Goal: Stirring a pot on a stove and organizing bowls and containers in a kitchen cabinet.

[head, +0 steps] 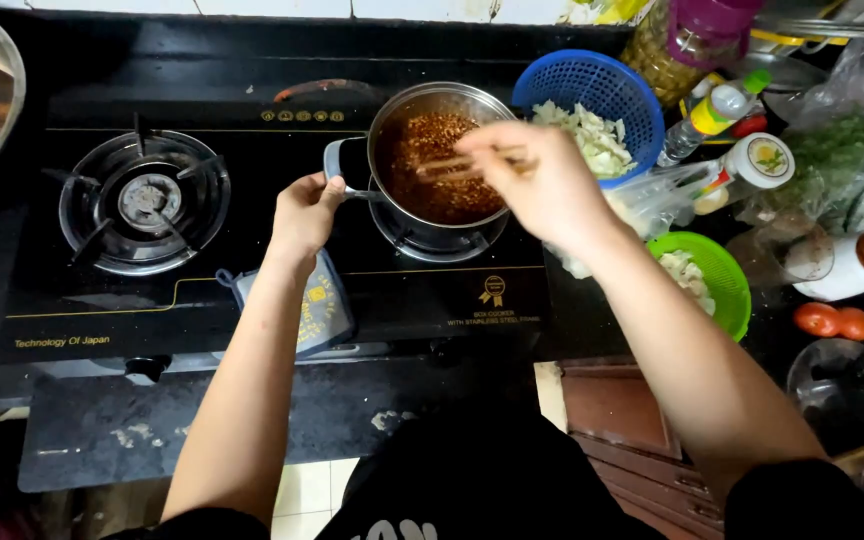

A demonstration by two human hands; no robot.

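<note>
Steel pot (439, 160) of red-brown chilli mix on right burner; my left hand (304, 212) clamped on its handle, right hand (542, 180) closed round wooden chopsticks (452, 166) above it. White yellow-capped bottle (712, 112) beside blue basket (592, 85).

A silver steel pot (439, 165) of reddish-brown flecked sauce sits on a glossy black stove (252, 230), beside a blue basket (592, 85), a bright green colander (722, 275) and two red tomatoes (834, 321).
</note>
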